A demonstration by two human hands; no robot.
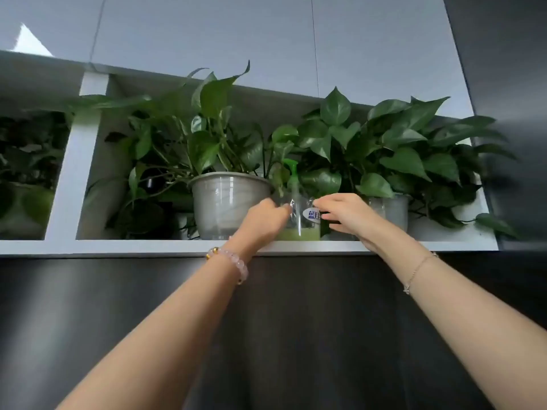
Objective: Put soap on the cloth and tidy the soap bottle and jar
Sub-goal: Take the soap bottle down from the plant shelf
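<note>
A clear soap bottle with a green pump head, a white-and-blue label and a little green liquid at its bottom stands upright on a white shelf between two potted plants. Both arms are raised to it. My left hand grips the bottle's left side. My right hand holds its right side, fingertips on the label edge. No cloth or jar is in sight.
A grey plastic plant pot stands just left of the bottle, a second pot just right, leaves hanging over the pump. A white upright divider splits the shelf. Dark panelling lies below, pale cabinet doors above.
</note>
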